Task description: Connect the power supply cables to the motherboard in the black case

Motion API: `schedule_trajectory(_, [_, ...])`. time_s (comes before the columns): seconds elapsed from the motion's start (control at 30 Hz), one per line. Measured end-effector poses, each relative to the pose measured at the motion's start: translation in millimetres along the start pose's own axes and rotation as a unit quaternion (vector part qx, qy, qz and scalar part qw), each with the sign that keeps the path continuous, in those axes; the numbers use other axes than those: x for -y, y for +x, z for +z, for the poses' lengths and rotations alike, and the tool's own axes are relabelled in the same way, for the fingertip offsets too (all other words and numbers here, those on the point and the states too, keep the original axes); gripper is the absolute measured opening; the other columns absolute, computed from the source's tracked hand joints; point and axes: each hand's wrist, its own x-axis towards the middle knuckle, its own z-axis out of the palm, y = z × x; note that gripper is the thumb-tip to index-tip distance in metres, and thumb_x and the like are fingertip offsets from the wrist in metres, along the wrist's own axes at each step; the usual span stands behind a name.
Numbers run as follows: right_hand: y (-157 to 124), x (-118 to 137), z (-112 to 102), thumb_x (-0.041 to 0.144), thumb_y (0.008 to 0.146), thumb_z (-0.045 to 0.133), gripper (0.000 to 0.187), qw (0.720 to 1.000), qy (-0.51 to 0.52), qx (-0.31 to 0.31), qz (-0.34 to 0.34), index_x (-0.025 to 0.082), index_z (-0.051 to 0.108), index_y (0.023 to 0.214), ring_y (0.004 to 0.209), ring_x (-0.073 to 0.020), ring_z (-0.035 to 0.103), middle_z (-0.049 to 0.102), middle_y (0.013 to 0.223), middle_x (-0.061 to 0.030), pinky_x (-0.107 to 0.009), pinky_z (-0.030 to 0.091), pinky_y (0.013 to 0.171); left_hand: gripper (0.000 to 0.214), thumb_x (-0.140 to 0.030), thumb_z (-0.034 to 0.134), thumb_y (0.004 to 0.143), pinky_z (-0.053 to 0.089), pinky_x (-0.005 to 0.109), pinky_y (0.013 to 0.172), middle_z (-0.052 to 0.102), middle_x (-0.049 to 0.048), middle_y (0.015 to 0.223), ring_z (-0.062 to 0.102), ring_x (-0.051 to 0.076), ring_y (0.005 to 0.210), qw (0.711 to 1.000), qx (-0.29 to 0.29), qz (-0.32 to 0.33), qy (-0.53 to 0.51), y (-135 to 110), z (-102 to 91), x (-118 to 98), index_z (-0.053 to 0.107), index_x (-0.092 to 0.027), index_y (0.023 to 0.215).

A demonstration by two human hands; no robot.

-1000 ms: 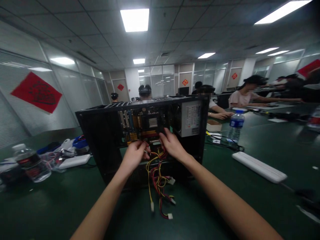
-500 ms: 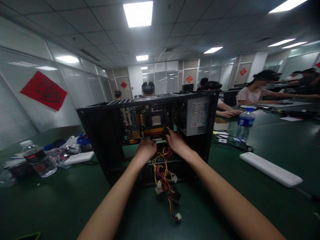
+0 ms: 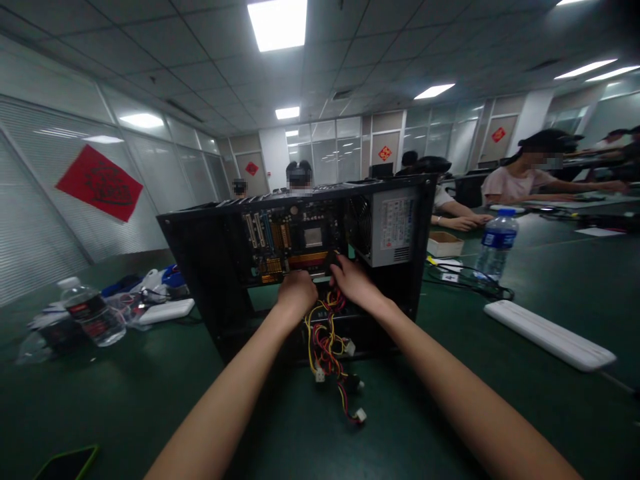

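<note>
An open black computer case [image 3: 200,267] stands on the green table [image 3: 550,413], with its motherboard [image 3: 293,243] and power supply [image 3: 393,227] showing. My left hand [image 3: 296,295] is closed at the lower edge of the motherboard; what it grips is hidden. My right hand [image 3: 353,280] reaches to the same edge beside the power supply, fingers curled on something I cannot make out. A bundle of red, yellow and black power cables [image 3: 330,347] hangs between my wrists and spills onto the table.
A white keyboard [image 3: 547,333] lies to the right, a water bottle [image 3: 497,243] and black cables behind it. At left lie another bottle [image 3: 93,313], a white keyboard [image 3: 163,311] and clutter. A phone [image 3: 65,463] sits at the near left. Several people sit beyond.
Both hands have moved a little further in toward the motherboard's lower edge. The left hand closed into a fist. The cable bundle shifted and hangs closer to the case.
</note>
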Motion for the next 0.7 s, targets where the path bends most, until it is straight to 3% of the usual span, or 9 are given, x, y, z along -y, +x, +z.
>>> schedule_trajectory(0.27, [1, -2, 1, 0.019, 0.099, 0.041, 0.021, 0.998, 0.062, 0.007, -0.015, 0.013, 0.055, 0.114, 0.056, -0.0148, 0.061, 0.066, 0.066, -0.0017, -0.026, 0.044, 0.062, 0.034, -0.020, 0.049, 0.086, 0.055, 0.040, 0.081, 0.070, 0.0265, 0.097, 0.070, 0.036, 0.095, 0.999, 0.028, 0.007, 0.039, 5, -13.8, -6, 0.073, -0.004, 0.104])
schedule_trajectory(0.5, [-1, 5, -2, 0.018, 0.098, 0.042, 0.020, 0.997, 0.078, 0.012, -0.004, 0.014, 0.056, 0.111, 0.057, -0.0147, 0.060, 0.064, 0.063, -0.0009, -0.024, 0.042, 0.059, 0.036, -0.018, 0.046, 0.086, 0.054, 0.040, 0.085, 0.070, 0.0280, 0.101, 0.069, 0.035, 0.098, 0.998, 0.023, 0.006, 0.051, 1, -8.7, -4, 0.072, -0.004, 0.106])
schedule_trajectory(0.7, [1, 5, -1, 0.020, 0.098, 0.041, 0.015, 0.994, 0.112, 0.016, 0.000, 0.016, 0.055, 0.103, 0.056, -0.0155, 0.060, 0.063, 0.063, -0.0007, -0.025, 0.041, 0.055, 0.038, -0.019, 0.052, 0.081, 0.055, 0.038, 0.077, 0.070, 0.0277, 0.101, 0.070, 0.037, 0.097, 0.999, 0.029, -0.019, 0.022, 15, -7.3, -9, 0.072, -0.006, 0.110])
